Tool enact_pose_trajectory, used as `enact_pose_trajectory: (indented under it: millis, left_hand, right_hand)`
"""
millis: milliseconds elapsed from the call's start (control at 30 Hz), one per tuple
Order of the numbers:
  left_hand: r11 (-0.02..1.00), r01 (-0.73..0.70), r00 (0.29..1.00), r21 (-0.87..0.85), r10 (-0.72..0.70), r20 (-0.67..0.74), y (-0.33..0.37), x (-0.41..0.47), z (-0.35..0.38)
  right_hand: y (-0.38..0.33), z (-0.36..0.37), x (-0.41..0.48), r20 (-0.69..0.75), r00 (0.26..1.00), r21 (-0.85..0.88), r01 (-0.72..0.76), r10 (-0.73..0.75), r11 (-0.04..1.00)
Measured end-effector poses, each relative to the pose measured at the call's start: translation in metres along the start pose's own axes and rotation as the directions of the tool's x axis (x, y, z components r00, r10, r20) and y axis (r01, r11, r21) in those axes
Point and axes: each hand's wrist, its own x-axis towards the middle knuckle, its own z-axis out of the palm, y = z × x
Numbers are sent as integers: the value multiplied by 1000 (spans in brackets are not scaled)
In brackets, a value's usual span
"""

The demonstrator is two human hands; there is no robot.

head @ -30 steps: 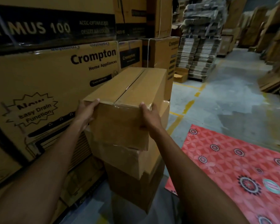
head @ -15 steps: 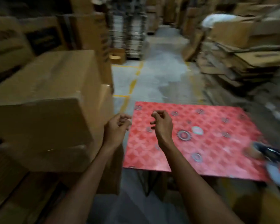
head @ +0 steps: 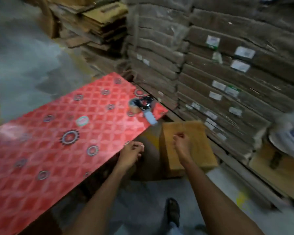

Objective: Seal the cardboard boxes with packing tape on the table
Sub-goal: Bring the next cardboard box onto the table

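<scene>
The cardboard box (head: 199, 150) sits low, off the table (head: 41, 150), just past the table's right-hand end. Its long side runs away from the person. The right hand (head: 182, 143) hangs over the box's near half, fingers loosely curled and holding nothing. The left hand (head: 131, 152), also loosely curled and empty, hovers at the table's near edge, a little apart from the box. The right hand is therefore nearer, and the box probably needs lifting leftward onto the table. The tape dispenser (head: 142, 104) lies at the table's far right corner, beyond both hands, near stacks of flattened cardboard (head: 227, 78).
</scene>
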Motion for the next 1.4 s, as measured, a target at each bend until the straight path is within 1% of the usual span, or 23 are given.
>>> enact_pose_trajectory:
  millis: [133, 200, 267, 300, 367, 500, 567, 633, 733, 800, 833, 867, 900, 967, 1067, 1133, 1233, 1367, 1400]
  left_hand:
    - [983, 150, 982, 109, -161, 98, -17, 51, 94]
    - [956, 230, 953, 184, -259, 154, -38, 79, 135]
    - [923, 276, 922, 269, -334, 198, -60, 108, 173]
    - [906, 303, 906, 296, -370, 204, -68, 121, 191]
    - [879, 374, 878, 296, -438, 194, -85, 145, 224]
    - [806, 502, 815, 313, -562, 141, -137, 189, 276]
    - [778, 570, 793, 263, -605, 72, -165, 206, 295]
    - [756, 637, 765, 153, -644, 3, -193, 217, 309]
    - [718, 695, 717, 40, -696, 41, -215, 225, 322]
    - [674, 737, 676, -51, -734, 58, -215, 226, 326]
    - [664, 740, 672, -106, -738, 62, -210, 224, 328]
    - [670, 726, 684, -156, -728, 56, -204, 223, 328]
    - [696, 695, 711, -178, -702, 32, -193, 222, 327]
    - [757, 619, 770, -209, -637, -27, -170, 226, 323]
    - [823, 514, 838, -244, -542, -61, -115, 236, 309]
    - [852, 461, 872, -248, -487, -53, -75, 234, 299]
    - [877, 408, 901, -254, -431, -42, -26, 211, 284]
    - [921, 284, 952, -267, -303, -33, 28, 162, 259]
    - [928, 242, 965, -284, -260, -29, 42, 150, 252]
  right_hand:
    - [47, -68, 75, -12, 992, -142, -126, 125, 982]
    - [64, -96, 108, -28, 977, -191, -214, 213, 958]
    - [84, -119, 145, -16, 952, -243, -301, 306, 922]
    - [97, -128, 165, -1, 939, -276, -331, 344, 903]
    - [124, -146, 202, 14, 919, -352, -363, 393, 863]
    - [196, -173, 263, -9, 879, -388, -442, 477, 808]
    - [231, -180, 286, -41, 848, -370, -505, 529, 780]
    - [265, -184, 301, -68, 820, -349, -554, 569, 756]
    - [299, -178, 312, -50, 788, -349, -589, 613, 729]
    - [306, -171, 312, -63, 800, -338, -580, 597, 741]
    - [304, -169, 310, -76, 817, -329, -562, 572, 759]
    - [300, -169, 307, -85, 841, -316, -531, 534, 786]
    - [290, -170, 304, -88, 865, -284, -496, 493, 820]
    - [267, -171, 302, -88, 898, -176, -439, 430, 881]
    - [205, -172, 306, -118, 927, -50, -364, 356, 930]
    - [159, -176, 307, -157, 936, -13, -322, 316, 947]
    - [107, -193, 287, -198, 942, -19, -280, 271, 960]
    - [53, -223, 233, -235, 942, 62, -233, 241, 971]
    - [37, -229, 214, -248, 945, 86, -199, 215, 976]
